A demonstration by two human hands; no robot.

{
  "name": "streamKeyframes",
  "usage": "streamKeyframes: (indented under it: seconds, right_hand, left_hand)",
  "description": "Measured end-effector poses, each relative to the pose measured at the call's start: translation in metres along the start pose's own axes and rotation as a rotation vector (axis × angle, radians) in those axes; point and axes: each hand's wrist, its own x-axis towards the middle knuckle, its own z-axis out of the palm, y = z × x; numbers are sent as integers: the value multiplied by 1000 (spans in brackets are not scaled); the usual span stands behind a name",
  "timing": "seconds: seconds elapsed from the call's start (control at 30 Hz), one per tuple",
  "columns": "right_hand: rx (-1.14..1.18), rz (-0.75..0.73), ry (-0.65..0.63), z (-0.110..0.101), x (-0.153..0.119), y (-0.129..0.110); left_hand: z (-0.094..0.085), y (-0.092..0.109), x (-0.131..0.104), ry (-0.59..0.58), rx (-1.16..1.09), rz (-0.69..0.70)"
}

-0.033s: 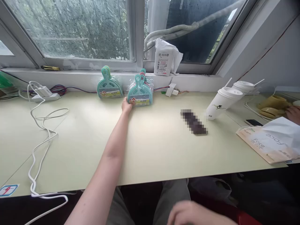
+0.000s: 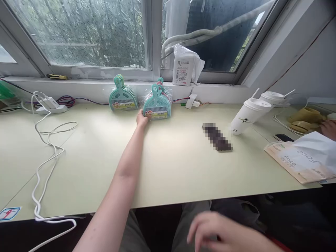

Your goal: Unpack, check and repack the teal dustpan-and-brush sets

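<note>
Since the earlier frame, the right hand [image 2: 225, 234] has risen a little over the lap, fingers loosely spread, holding nothing. Stretched far across the pale green tabletop [image 2: 170, 168], the left hand [image 2: 142, 119] touches the lower left corner of the plastic-wrapped stack of teal dustpan sets [image 2: 156, 104]; whether its fingers close on the wrap cannot be told. That stack stands upright against the sill, just right of a second teal dustpan stack [image 2: 122, 95]. Two white lidded paper cups [image 2: 249, 113] stand well apart to the right.
</note>
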Motion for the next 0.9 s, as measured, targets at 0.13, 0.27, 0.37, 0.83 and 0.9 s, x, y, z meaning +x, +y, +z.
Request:
streamKeyframes:
  seconds: [0.13,0.27,0.37,0.83,0.9]
  right_hand:
    - [-350,-86,502,-123,56,5]
    - [-731,-9,837,-227,162,46]
    - [-938,6,748,-255,249,65]
    - [-1076,341,855,-283,371,91]
    - [-1044,398,887,-287,376,93]
  left_hand:
    - [-6,-4,2,-86,-270,21]
    - [-23,-3,1,-240,-446,22]
    - [-48,-4,1,-344,-495,12]
    - [-98,-19,12,-304,-608,-189]
    - [-94,-17,11,-336,-608,-197]
